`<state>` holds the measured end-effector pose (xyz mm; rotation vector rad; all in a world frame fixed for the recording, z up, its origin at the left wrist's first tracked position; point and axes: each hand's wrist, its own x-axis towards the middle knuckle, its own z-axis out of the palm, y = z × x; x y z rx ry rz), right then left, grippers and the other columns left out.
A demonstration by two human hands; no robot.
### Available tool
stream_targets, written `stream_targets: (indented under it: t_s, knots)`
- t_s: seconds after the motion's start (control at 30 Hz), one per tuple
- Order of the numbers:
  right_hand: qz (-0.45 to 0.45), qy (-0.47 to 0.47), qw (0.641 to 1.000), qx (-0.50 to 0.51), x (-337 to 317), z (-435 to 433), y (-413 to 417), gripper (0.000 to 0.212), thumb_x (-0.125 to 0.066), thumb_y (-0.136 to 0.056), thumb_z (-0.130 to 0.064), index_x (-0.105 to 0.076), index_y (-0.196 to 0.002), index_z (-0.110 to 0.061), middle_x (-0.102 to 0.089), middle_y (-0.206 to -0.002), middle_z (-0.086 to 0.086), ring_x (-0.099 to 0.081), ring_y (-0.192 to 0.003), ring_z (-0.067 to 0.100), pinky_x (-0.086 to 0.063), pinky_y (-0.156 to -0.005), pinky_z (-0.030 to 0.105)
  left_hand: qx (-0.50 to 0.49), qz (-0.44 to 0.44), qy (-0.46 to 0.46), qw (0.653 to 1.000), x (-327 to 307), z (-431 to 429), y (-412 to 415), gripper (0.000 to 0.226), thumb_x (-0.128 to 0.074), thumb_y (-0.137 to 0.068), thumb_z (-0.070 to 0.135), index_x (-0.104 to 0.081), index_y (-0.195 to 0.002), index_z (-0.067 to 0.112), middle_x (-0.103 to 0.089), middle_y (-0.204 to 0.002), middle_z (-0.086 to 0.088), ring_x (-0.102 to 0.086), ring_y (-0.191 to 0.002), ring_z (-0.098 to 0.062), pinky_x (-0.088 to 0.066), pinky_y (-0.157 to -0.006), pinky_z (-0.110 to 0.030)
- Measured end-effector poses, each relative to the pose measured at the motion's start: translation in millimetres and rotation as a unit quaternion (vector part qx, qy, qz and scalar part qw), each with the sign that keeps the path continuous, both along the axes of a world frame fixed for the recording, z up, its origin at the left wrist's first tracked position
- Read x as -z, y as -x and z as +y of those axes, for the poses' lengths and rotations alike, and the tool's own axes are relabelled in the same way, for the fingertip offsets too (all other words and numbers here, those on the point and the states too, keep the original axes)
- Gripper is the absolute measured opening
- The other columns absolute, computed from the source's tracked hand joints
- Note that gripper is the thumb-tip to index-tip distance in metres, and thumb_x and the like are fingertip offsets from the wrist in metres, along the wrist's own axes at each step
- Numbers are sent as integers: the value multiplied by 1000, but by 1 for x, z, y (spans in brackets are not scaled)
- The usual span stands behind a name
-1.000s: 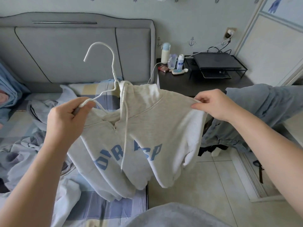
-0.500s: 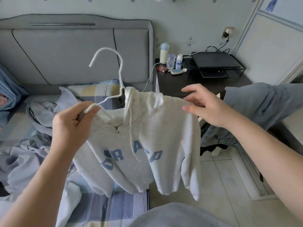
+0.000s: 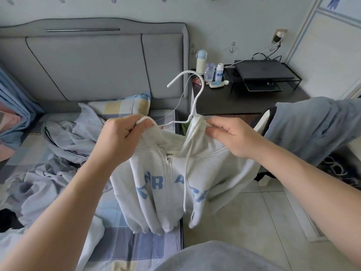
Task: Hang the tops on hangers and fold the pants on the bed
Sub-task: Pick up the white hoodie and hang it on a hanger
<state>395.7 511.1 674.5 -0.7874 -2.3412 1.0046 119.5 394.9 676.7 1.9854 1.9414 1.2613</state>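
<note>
Slippage is the risk: left hand (image 3: 119,139) fingers curl round the white hanger (image 3: 196,98) end, right hand (image 3: 232,136) fingers pinch the hood of the grey hoodie (image 3: 175,173), held above the bed (image 3: 136,249) edge; the left shoulder seems unseated and could slide off

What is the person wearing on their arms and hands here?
Nothing visible: left hand and right hand are ungloved and ringless; left forearm and right forearm are bare, with no sleeves, watch or bands in view.

Head camera looks down, close over bed (image 3: 125,241)
</note>
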Motion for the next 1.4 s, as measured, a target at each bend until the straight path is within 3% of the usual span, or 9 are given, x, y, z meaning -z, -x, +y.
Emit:
stream_targets:
  t_s: [0.17,0.4,0.5,0.6,0.67,0.83,1.13,1.27,1.4]
  knots:
    - [-29,20,999,21,10,-6,-6,23,-58,-100,-33,-68,-100,-54,-72,-95,-25,-65,-92,-7,-45,-80,13,-50,-66,-97,992,-13,4,-11,21,-54,-101,24,-72,-91,26,-63,-67,10,-52,-58,-3,-37,-55,-13]
    - [96,54,993,47,13,-8,-14,29,-57,-99,-30,-64,-78,-12,-40,-65,8,-34,-62,21,-28,-58,30,42,-42,-13,998,-14,24,-31,37,-41,-102,48,-72,-116,32,-69,-95,29,-62,-94,3,-45,-80,-14]
    - [96,57,992,60,7,-3,-32,32,-56,-97,-27,-62,-77,-2,-44,-65,21,-37,-62,31,-30,-62,33,43,5,26,999,4,31,-13,49,-30,-103,51,-66,-127,28,-67,-116,16,-58,-114,-13,-44,-102,-41]
    - [108,57,988,95,3,-1,-59,26,-57,-100,-12,-66,-77,-17,-50,-64,-5,-43,-63,9,-35,-63,23,48,3,72,996,23,40,-5,46,-34,-97,56,-63,-125,33,-60,-111,18,-55,-105,-3,-46,-94,-32]
    - [110,71,984,124,4,-2,-79,22,-56,-100,-9,-69,-82,-8,-50,-66,7,-46,-67,12,-36,-64,28,52,-22,85,995,34,50,-11,41,-44,-94,59,-56,-127,38,-58,-101,21,-55,-92,3,-43,-78,-17]
    - [109,88,971,194,11,-6,-138,40,-58,-94,-29,-59,-81,9,-44,-67,24,-43,-69,21,-34,-67,32,47,-5,98,994,56,80,-52,30,-61,-93,49,-51,-111,27,-55,-62,8,-56,-67,2,-39,-53,-23]
    - [19,106,952,286,13,-39,-239,30,-57,-95,-35,-62,-71,-18,-48,-66,-5,-44,-65,6,-34,-59,21,217,-70,-7,974,14,161,-169,38,-45,-98,42,-53,-74,13,-52,-63,4,-48,-60,0,-35,-56,-11]
    - [121,96,919,363,11,-56,-283,29,-58,-97,-24,-59,-71,-11,-48,-65,-7,-43,-63,6,-34,-58,14,287,-15,102,952,14,204,-227,53,-42,-103,49,-38,-64,14,-35,-59,2,-34,-55,-10,-31,-55,-25]
    - [153,75,886,432,9,-57,-333,36,-54,-100,-10,-70,-71,-25,-55,-62,-14,-48,-58,0,-39,-57,14,392,-6,123,912,21,221,-282,44,-47,-101,50,-60,-85,11,-56,-77,-11,-54,-73,-22,-44,-69,-38]
